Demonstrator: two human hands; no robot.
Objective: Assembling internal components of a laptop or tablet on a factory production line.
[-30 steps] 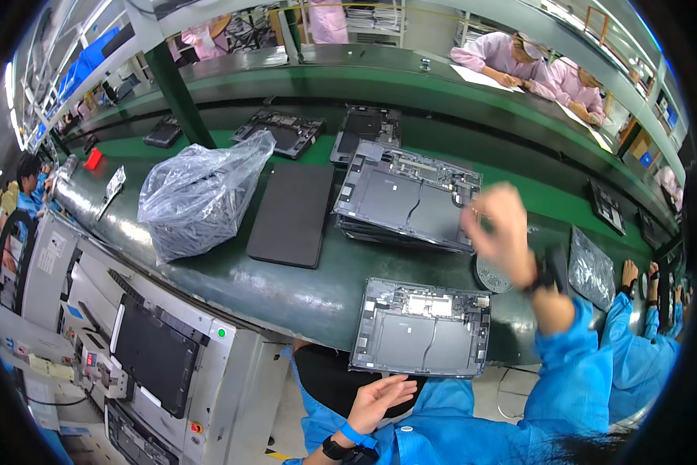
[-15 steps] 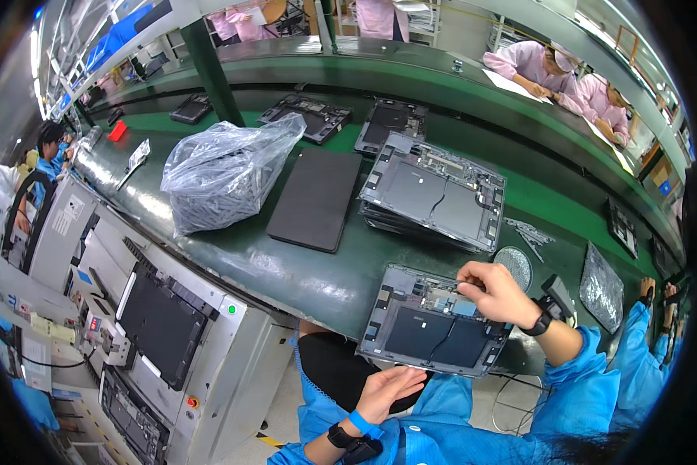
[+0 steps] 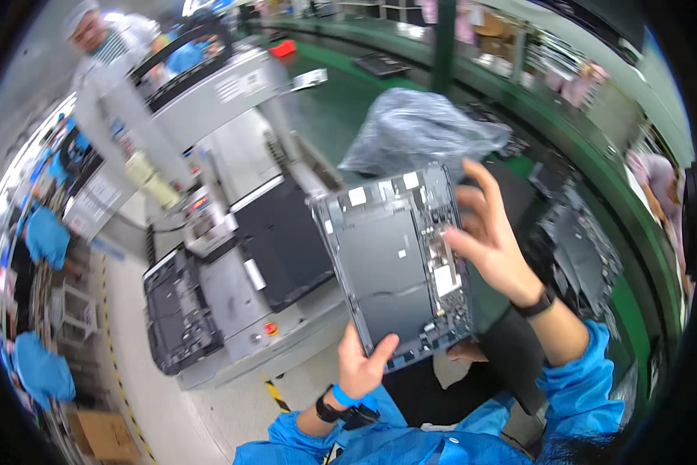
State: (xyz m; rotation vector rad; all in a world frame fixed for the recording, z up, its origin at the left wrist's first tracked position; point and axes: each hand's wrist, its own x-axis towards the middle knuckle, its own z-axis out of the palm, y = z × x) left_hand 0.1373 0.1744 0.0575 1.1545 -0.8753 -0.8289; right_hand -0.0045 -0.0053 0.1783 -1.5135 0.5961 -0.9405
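Observation:
An opened device chassis [image 3: 383, 267] is tilted up in front of me, showing a large dark battery panel, a black cable and a circuit board along its right side. Its lower left corner is pinched by my left hand [image 3: 364, 360], thumb on top and fingers underneath. Beside the right edge is my right hand [image 3: 496, 248], its fingers spread apart and its thumb over the circuit board. Whether that thumb touches the board, I cannot tell.
To the left stands a grey machine with a black fixture plate [image 3: 282, 240], a second chassis [image 3: 179, 310] and a red button [image 3: 271, 328]. A clear plastic bag [image 3: 422, 132] lies on the green bench. Stacked chassis [image 3: 585, 252] are at the right; a person [image 3: 116, 43] stands far left.
My view has swung left toward the machine. The chassis has been lifted and turned upright. My left hand now grips its corner, and my right hand has opened at its edge.

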